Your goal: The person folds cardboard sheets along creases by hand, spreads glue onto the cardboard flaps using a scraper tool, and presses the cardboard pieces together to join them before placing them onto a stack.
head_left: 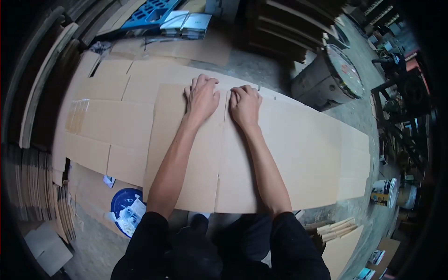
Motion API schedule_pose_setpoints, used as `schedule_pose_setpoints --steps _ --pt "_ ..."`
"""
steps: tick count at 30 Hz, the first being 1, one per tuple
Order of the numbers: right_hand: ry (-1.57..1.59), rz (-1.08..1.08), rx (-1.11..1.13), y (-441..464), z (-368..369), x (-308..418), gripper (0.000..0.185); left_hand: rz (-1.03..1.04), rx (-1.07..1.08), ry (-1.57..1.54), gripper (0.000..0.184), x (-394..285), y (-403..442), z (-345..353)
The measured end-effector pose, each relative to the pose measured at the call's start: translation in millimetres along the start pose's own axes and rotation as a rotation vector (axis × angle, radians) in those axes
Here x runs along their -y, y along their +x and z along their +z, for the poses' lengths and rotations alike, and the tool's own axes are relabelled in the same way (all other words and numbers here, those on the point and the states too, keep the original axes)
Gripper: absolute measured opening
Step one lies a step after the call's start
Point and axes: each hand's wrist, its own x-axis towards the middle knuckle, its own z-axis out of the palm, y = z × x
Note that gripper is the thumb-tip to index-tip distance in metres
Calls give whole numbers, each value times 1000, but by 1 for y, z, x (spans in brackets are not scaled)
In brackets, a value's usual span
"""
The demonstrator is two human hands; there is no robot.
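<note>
A flat brown cardboard sheet [289,154] lies in front of me on other cardboard, its near edge close to my body. A crease with slots at both ends runs across it from the far edge to the near one. At the far edge, left of the upper slot, my left hand [202,99] rests with its fingers curled over the cardboard. Just right of that slot, my right hand [246,106] has its fingers bent and closed at the same edge. Some fingertips are hidden. Both forearms reach across the sheet.
More flattened cardboard [126,126] covers the work surface to the left. A blue bucket [120,198] with whitish contents stands below it. Beyond the far edge is a large drum [322,81]. Stacked cardboard [28,182] stands at left; a white pail [385,192] is at right.
</note>
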Motion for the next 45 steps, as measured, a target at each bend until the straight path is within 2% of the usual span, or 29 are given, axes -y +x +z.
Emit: schedule_pose_setpoints --steps 1,5,7,14,17,33,34,35,37,38,40,41,42,44,45 --pt "55 -12 -18 -1 0 -2 14 127 -214 8 15 7 -4 9" --pt "73 -18 13 0 -11 3 13 139 -88 -21 15 10 -8 4" --pt "73 4 33 0 -13 5 13 162 -134 -13 11 8 -7 2" --pt "83 -18 51 -3 -14 1 13 153 -87 -5 12 10 -8 -2" --pt "79 -6 85 -1 -16 0 14 128 -40 4 17 10 -8 -4" --pt "-2 -57 95 1 -6 -6 15 243 -105 80 14 16 -2 10" --pt "1 -44 167 0 -8 -8 27 264 -122 98 15 17 -4 12" --pt "1 -28 181 -10 -12 -3 27 258 -101 94 15 18 -4 12" --pt "7 -137 -65 -26 -19 9 48 284 -100 147 18 17 -5 10" --pt "18 -74 9 -42 -33 18 67 281 -102 141 18 13 -6 6" --pt "-54 106 176 -67 -58 40 67 352 -244 89 13 5 -7 1" --pt "-87 149 151 -73 -60 41 53 351 -248 85 13 4 -10 1" --pt "-92 149 147 -71 -63 41 53 307 -214 40 11 3 -10 1" --pt "-113 274 448 -54 -70 41 41 273 -182 -11 9 4 -9 2" --pt "26 385 560 -41 -71 41 41 295 -203 5 10 7 -8 5"
